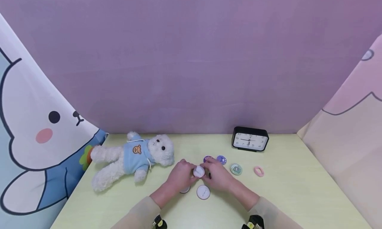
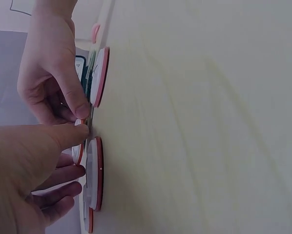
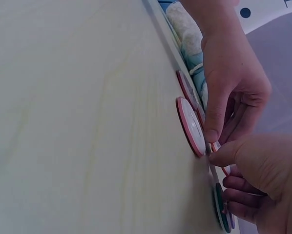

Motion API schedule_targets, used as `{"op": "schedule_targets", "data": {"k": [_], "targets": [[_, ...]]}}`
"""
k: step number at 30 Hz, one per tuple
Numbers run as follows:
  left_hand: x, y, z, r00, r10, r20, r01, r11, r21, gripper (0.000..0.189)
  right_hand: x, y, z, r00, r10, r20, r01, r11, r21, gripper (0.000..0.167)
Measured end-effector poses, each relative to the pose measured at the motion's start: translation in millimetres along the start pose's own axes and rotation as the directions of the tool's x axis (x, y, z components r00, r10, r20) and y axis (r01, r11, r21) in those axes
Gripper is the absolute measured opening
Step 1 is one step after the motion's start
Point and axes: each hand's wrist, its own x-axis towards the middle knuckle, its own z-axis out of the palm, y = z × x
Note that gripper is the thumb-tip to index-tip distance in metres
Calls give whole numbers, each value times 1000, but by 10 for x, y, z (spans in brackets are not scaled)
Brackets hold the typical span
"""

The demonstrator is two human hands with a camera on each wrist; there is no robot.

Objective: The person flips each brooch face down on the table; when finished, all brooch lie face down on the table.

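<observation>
Both hands meet over the table around one round pin badge (image 1: 198, 171), its white back with the pin facing up. My left hand (image 1: 181, 173) pinches its left edge between thumb and fingers. From the other side, my right hand (image 1: 219, 174) pinches the right edge, thumb near the left thumb. Just in front lies another pin badge (image 1: 203, 192), back up; in the right wrist view this white-backed badge (image 3: 190, 126) shows a red rim. Partly hidden below the left wrist is a further badge (image 1: 185, 190). Beyond the right hand lie two purple badges (image 1: 221, 160), one partly covered by its fingers.
A green badge (image 1: 236, 169) and a pink hair tie (image 1: 259, 171) lie to the right. Behind them stands a black alarm clock (image 1: 250, 139). A white teddy bear (image 1: 135, 159) in a blue hoodie lies at left. Fabric walls (image 1: 191, 63) enclose the table (image 1: 292, 189).
</observation>
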Motion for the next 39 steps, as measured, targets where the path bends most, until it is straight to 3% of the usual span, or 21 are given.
{"op": "schedule_targets", "data": {"k": [12,19,23,28,33,39], "targets": [[-14,-5,-3,1000,-15,21,15,1000,-20,31,-17,25,42,999,-35,4,35,999,-24,34],[40,19,-43,998,-19,56,19,1000,-10,37,-53,49,-130,995,93,18,-94,995,42,44],[115,86,-112,997,-29,76,33,998,-54,38,-122,127,-298,992,118,-39,-116,992,48,37],[213,218,-123,994,-18,104,29,993,-111,36,-262,204,-439,990,130,-50,-129,991,22,29],[297,352,-77,989,7,151,9,995,-101,35,-376,236,-473,992,128,0,-128,992,8,32],[350,440,9,975,-23,222,33,999,-43,37,-458,235,-442,990,132,51,-135,990,49,38]]}}
